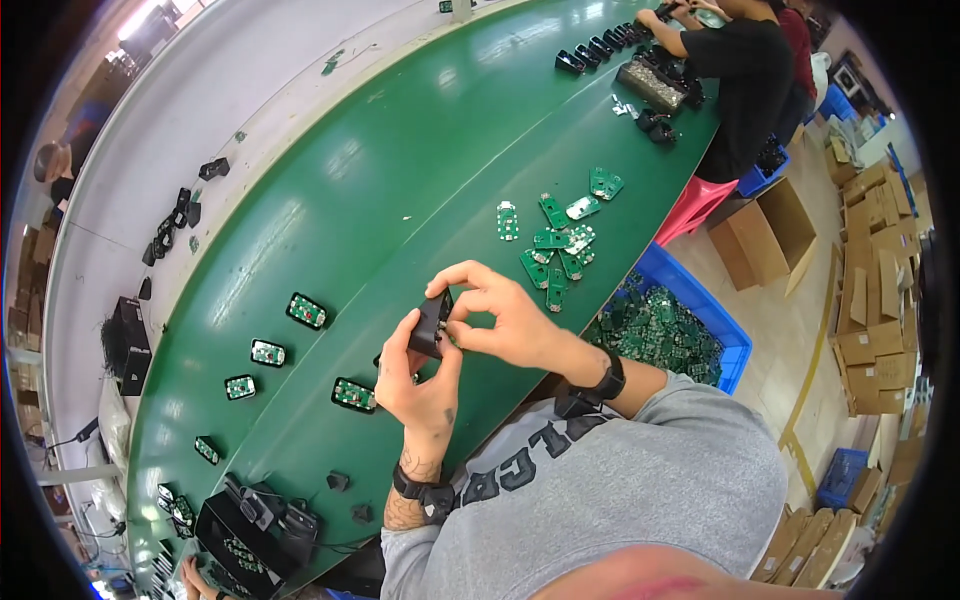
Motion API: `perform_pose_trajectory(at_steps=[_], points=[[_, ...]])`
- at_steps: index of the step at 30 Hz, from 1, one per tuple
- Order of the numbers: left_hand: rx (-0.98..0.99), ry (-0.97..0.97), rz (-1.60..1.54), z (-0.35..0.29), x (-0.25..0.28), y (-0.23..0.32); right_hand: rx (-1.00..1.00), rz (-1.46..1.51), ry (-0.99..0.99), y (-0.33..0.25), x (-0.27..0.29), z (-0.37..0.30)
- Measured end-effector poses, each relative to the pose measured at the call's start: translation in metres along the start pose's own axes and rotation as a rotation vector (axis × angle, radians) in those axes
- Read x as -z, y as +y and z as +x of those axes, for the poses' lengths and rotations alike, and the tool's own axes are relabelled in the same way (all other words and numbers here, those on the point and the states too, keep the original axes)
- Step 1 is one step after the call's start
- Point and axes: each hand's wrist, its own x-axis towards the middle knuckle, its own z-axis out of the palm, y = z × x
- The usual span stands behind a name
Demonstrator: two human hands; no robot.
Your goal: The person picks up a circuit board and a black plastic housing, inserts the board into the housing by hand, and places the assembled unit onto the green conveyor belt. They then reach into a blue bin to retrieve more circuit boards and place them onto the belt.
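Over the near edge of the green table I hold a black plastic housing (428,328), tilted up between both hands. My left hand (418,388) is closed around its lower end, thumb and fingers on its sides. My right hand (512,318) grips its right side, with fingertips pressed at the open face; whatever small part lies under them is hidden. Next to my left hand lies a black housing with a circuit board (353,394) in it. Another dark piece is partly covered by that hand. Loose green circuit boards (551,240) are heaped beyond my right hand.
More board-filled housings (306,310) lie to the left on the green table (350,200). A blue crate (735,345) of boards stands at the right edge. A black box (215,525) sits lower left. Co-workers are at the far right and lower left; a cardboard box (765,235) stands on the floor.
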Motion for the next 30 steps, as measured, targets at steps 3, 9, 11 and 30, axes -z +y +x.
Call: perform_pose_trajectory(at_steps=[3, 9, 11, 30], points=[[0.016, -0.036, -0.05, 0.002, 0.0, 0.0, -0.029, 0.011, -0.065, -0.002, 0.012, 0.001], [0.002, -0.062, -0.015, 0.001, 0.004, 0.003, -0.185, 0.011, -0.116, -0.012, 0.021, 0.008], [0.078, -0.067, -0.091, 0.001, 0.004, 0.0, -0.158, 0.01, -0.141, -0.009, 0.018, 0.01], [0.29, -0.208, -0.347, 0.01, 0.009, -0.004, -0.276, 0.281, -0.057, 0.01, 0.008, -0.001]])
